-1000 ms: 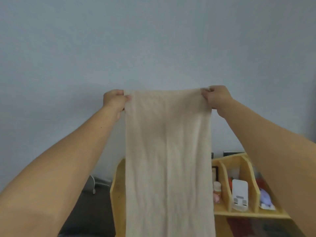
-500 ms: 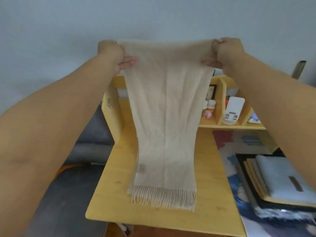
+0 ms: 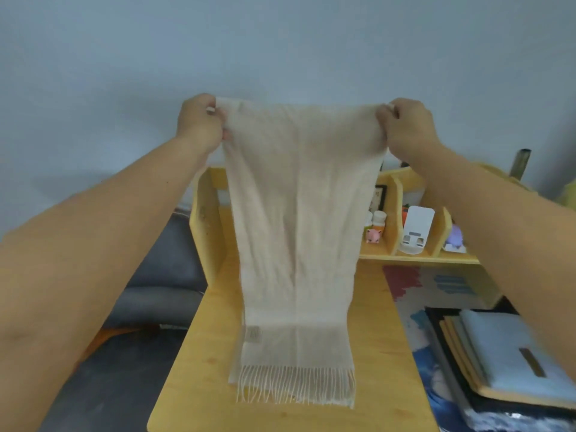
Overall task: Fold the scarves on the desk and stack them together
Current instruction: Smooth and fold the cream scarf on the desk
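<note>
Left hand (image 3: 201, 121) and right hand (image 3: 405, 127) pinch the beige scarf's (image 3: 299, 238) top corners, fringe brushing the bench (image 3: 199, 385); keep edges level, lower evenly so layers align.

A home study corner, to judge by the small wooden desk (image 3: 199, 388) against a plain wall, its divided shelf (image 3: 414, 258) holding a pink pig figurine (image 3: 373, 236), little bottles (image 3: 379, 220) and a framed picture (image 3: 380, 194), and a grey sofa (image 3: 162, 275) alongside.
</note>
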Action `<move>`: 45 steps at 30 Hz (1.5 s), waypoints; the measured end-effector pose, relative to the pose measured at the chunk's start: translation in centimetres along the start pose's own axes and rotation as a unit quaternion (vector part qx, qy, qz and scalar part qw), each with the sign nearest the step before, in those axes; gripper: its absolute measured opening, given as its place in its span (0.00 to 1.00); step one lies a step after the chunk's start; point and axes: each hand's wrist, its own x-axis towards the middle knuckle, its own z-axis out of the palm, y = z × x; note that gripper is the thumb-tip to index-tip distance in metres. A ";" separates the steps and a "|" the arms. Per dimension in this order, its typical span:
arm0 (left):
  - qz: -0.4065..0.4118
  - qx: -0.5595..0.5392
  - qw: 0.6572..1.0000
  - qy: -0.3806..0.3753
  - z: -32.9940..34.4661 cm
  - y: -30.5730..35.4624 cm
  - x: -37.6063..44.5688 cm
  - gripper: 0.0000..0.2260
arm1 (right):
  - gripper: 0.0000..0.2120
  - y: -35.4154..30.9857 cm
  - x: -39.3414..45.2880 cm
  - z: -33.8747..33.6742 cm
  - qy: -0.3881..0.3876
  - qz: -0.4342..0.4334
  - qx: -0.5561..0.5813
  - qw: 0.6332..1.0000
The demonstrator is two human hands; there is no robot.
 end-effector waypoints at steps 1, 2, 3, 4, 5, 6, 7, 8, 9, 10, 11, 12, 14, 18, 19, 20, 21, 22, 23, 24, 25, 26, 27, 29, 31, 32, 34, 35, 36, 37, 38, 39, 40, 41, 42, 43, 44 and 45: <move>0.013 0.009 1.000 0.009 -0.7 1.1 0.6 0.11 | 0.16 -0.8 0.5 -0.9 0.004 -0.011 -0.011 1.000; 0.026 0.016 0.999 0.018 -1.4 2.0 1.0 0.09 | 0.16 -1.5 1.0 -1.6 0.003 -0.023 -0.010 1.000; 0.033 0.028 0.999 0.021 -2.1 2.6 1.4 0.05 | 0.15 -2.1 1.4 -2.4 -0.005 -0.032 0.001 0.999; 0.040 0.042 0.998 0.019 -2.7 2.9 1.7 0.02 | 0.15 -2.5 1.7 -2.9 -0.018 -0.037 0.020 0.999; 0.039 0.051 0.998 0.014 -3.2 3.1 2.0 0.03 | 0.13 -2.8 1.8 -3.5 -0.031 -0.038 0.040 0.998; 0.032 0.045 0.998 0.006 -3.7 3.3 2.0 0.03 | 0.11 -3.1 1.8 -4.0 -0.042 -0.040 0.056 0.997; 0.027 0.028 0.999 -0.005 -4.2 3.6 1.9 0.04 | 0.08 -3.4 1.8 -4.5 -0.051 -0.039 0.068 0.996; 0.024 0.005 1.000 -0.015 -4.6 3.9 1.7 0.04 | 0.06 -3.6 1.8 -4.8 -0.058 -0.040 0.078 0.994; 0.020 -0.017 0.999 -0.026 -5.1 4.3 1.5 0.04 | 0.05 -3.8 1.7 -5.1 -0.065 -0.041 0.087 0.993; 0.019 -0.032 0.999 -0.038 -5.6 4.7 1.2 0.05 | 0.04 -3.9 1.7 -5.3 -0.073 -0.039 0.096 0.992; 0.019 -0.040 0.998 -0.051 -6.0 4.9 1.0 0.05 | 0.06 -4.0 1.7 -5.6 -0.082 -0.036 0.102 0.991; 0.021 -0.044 0.997 -0.065 -6.5 5.1 0.8 0.04 | 0.07 -4.0 1.7 -5.8 -0.095 -0.033 0.105 0.989; 0.024 -0.039 0.995 -0.094 -7.2 4.9 0.4 0.03 | 0.11 -3.8 1.6 -6.1 -0.124 -0.031 0.096 0.987; 0.036 0.015 0.991 -0.126 -7.5 4.1 -0.4 0.10 | 0.15 -3.1 1.3 -5.7 -0.157 -0.054 0.015 0.986; 0.038 0.034 0.991 -0.122 -7.3 3.9 -0.5 0.11 | 0.14 -3.0 1.3 -5.5 -0.156 -0.060 -0.001 0.986; 0.041 0.058 0.991 -0.116 -7.1 3.8 -0.5 0.12 | 0.14 -2.9 1.3 -5.2 -0.155 -0.065 -0.020 0.986; 0.045 0.087 0.989 -0.111 -7.0 3.6 -0.4 0.12 | 0.14 -2.9 1.3 -5.0 -0.155 -0.071 -0.045 0.984; 0.052 0.117 0.986 -0.109 -6.8 3.5 -0.4 0.12 | 0.14 -2.9 1.4 -4.7 -0.154 -0.080 -0.079 0.982; 0.059 0.146 0.982 -0.108 -6.5 3.5 -0.4 0.12 | 0.14 -2.9 1.3 -4.5 -0.154 -0.091 -0.118 0.977; 0.066 0.166 0.978 -0.108 -6.3 3.4 -0.4 0.11 | 0.14 -2.9 1.3 -4.2 -0.153 -0.102 -0.155 0.971; 0.072 0.176 0.976 -0.110 -6.1 3.5 -0.5 0.11 | 0.13 -2.8 1.2 -4.0 -0.152 -0.108 -0.184 0.965; 0.078 0.179 0.974 -0.111 -5.9 3.5 -0.6 0.11 | 0.12 -2.8 1.1 -3.9 -0.152 -0.108 -0.204 0.961; 0.086 0.179 0.974 -0.112 -5.7 3.6 -0.7 0.11 | 0.11 -2.7 1.0 -3.8 -0.154 -0.106 -0.214 0.959; 0.101 0.168 0.973 -0.126 -5.3 3.7 -1.3 0.11 | 0.06 -2.4 1.0 -3.6 -0.177 -0.098 -0.213 0.956; 0.097 0.145 0.972 -0.155 -5.1 3.8 -2.1 0.10 | 0.06 -1.9 0.8 -3.7 -0.217 -0.092 -0.182 0.955; 0.086 0.139 0.972 -0.169 -5.0 3.7 -2.3 0.10 | 0.07 -1.8 0.6 -3.7 -0.236 -0.085 -0.152 0.956; 0.065 0.137 0.971 -0.185 -4.9 3.2 -2.5 0.12 | 0.08 -1.4 0.1 -3.8 -0.263 -0.066 -0.088 0.959; 0.054 0.134 0.972 -0.186 -4.9 3.0 -2.6 0.12 | 0.09 -1.4 -0.2 -3.9 -0.270 -0.058 -0.060 0.959; 0.044 0.129 0.973 -0.184 -4.9 2.8 -2.7 0.11 | 0.10 -1.3 -0.4 -3.8 -0.273 -0.050 -0.031 0.960; 0.035 0.119 0.975 -0.183 -4.8 2.7 -2.7 0.11 | 0.11 -1.2 -0.7 -3.7 -0.274 -0.041 0.001 0.961; 0.021 0.100 0.978 -0.182 -4.6 2.6 -2.9 0.11 | 0.13 -1.2 -0.8 -3.6 -0.275 -0.027 0.038 0.960; 0.001 0.065 0.981 -0.180 -4.3 2.7 -2.9 0.12 | 0.14 -1.3 -1.0 -3.6 -0.280 -0.012 0.083 0.956; -0.027 0.015 0.983 -0.183 -4.0 2.8 -3.0 0.12 | 0.14 -1.4 -1.1 -3.6 -0.287 0.002 0.131 0.949; -0.058 -0.038 0.979 -0.190 -3.8 3.1 -3.1 0.12 | 0.14 -1.7 -1.4 -3.8 -0.298 0.013 0.169 0.939; -0.080 -0.077 0.973 -0.201 -3.7 3.4 -3.2 0.11 | 0.16 -2.0 -1.6 -4.0 -0.307 0.023 0.187 0.933; -0.089 -0.094 0.968 -0.215 -3.7 3.6 -3.1 0.11 | 0.20 -2.3 -1.8 -4.4 -0.315 0.023 0.183 0.931; -0.078 -0.076 0.967 -0.232 -3.7 3.7 -3.0 0.13 | 0.24 -2.5 -1.9 -4.6 -0.314 0.015 0.166 0.935; -0.053 -0.037 0.968 -0.244 -3.9 3.6 -2.8 0.15 | 0.26 -2.6 -1.9 -4.7 -0.305 0.002 0.140 0.942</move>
